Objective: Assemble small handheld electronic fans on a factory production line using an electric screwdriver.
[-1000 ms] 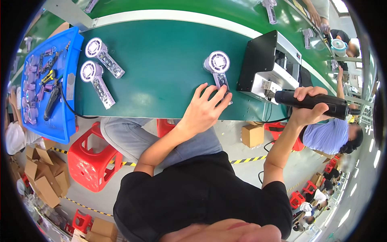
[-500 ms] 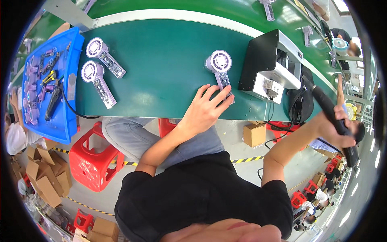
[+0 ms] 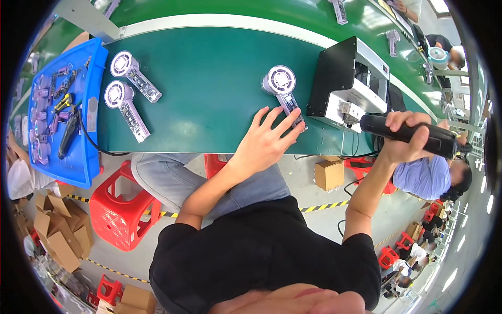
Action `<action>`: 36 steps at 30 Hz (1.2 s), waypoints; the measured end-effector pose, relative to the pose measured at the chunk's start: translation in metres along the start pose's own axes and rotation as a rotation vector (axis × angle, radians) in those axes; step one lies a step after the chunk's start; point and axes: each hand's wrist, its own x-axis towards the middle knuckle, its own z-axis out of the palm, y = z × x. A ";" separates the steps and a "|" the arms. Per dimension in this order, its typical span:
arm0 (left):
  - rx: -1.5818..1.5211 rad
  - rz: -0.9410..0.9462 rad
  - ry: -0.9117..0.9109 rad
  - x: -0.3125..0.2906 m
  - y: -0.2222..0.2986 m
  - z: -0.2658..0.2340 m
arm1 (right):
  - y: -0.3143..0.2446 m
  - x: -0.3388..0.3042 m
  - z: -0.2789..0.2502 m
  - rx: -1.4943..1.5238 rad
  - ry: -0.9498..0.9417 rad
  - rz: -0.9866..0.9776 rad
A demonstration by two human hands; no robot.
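Note:
My left hand [image 3: 267, 137] rests on the table edge, with thumb and forefinger on the lower handle of a lilac handheld fan [image 3: 285, 94]. The fan's round white grille faces up, and circuitry shows along its open handle. In my right hand [image 3: 407, 140] is a black electric screwdriver [image 3: 402, 131], gripped round its body and tilted leftward. Its tip is at the front of a black and white screw feeder [image 3: 342, 86]; exact contact is too small to tell. Two more handheld fans [image 3: 122, 64] [image 3: 118, 94] lie at the table's left.
A blue tray [image 3: 93, 107] at the left holds lilac parts, a yellow-handled tool and a black tool with a cable. Beyond the green table [image 3: 209, 78] runs a green conveyor [image 3: 293, 15] with more fans. Red stools [image 3: 112, 222], cardboard boxes [image 3: 329, 175] and other people are around.
My right hand has swung the screwdriver leftward and up from the right, bringing its tip to the screw feeder. The left hand stays on the fan, which has shifted slightly.

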 end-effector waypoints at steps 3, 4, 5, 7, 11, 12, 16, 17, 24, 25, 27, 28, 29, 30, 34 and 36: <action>0.017 0.010 0.003 -0.001 0.000 0.000 | 0.007 -0.003 -0.003 0.001 -0.029 0.061; 0.018 0.015 0.002 -0.001 -0.001 0.000 | 0.008 -0.003 -0.003 0.007 -0.017 0.063; 0.019 0.019 0.000 -0.001 -0.001 0.000 | 0.010 -0.003 -0.004 0.013 -0.005 0.065; 0.020 0.019 -0.003 -0.001 -0.001 0.000 | 0.011 -0.002 -0.004 0.029 -0.001 0.070; 0.012 0.010 0.010 -0.002 -0.001 0.000 | 0.016 -0.002 -0.010 0.076 -0.010 0.099; 0.012 0.009 0.008 -0.002 -0.001 0.001 | 0.016 -0.003 -0.009 0.077 -0.010 0.101; 0.026 0.013 0.014 -0.002 -0.002 0.003 | 0.010 -0.007 -0.007 0.061 0.004 0.134; 0.022 0.016 0.027 -0.001 -0.002 0.003 | 0.008 -0.011 -0.009 0.109 0.011 0.203; 0.101 -0.008 0.022 -0.003 0.000 0.002 | 0.015 -0.047 0.034 0.115 -0.070 0.279; 0.095 -0.014 0.020 -0.003 0.000 0.002 | 0.017 -0.049 0.034 0.116 -0.070 0.279; 0.090 -0.023 0.017 -0.002 0.000 0.002 | 0.022 -0.054 0.032 0.179 -0.069 0.268; 0.091 -0.020 0.021 -0.002 0.000 0.002 | 0.024 -0.055 0.031 0.184 -0.052 0.255; 0.091 -0.018 0.025 -0.002 0.001 0.003 | 0.025 -0.056 0.031 0.186 -0.052 0.258; 0.091 -0.021 0.024 -0.002 0.000 0.003 | 0.025 -0.056 0.031 0.190 -0.051 0.261; 0.083 -0.031 0.026 -0.002 0.000 0.003 | 0.026 -0.058 0.035 0.121 -0.058 0.275; 0.081 -0.036 0.024 -0.002 -0.002 0.004 | 0.027 -0.061 0.034 0.133 -0.073 0.281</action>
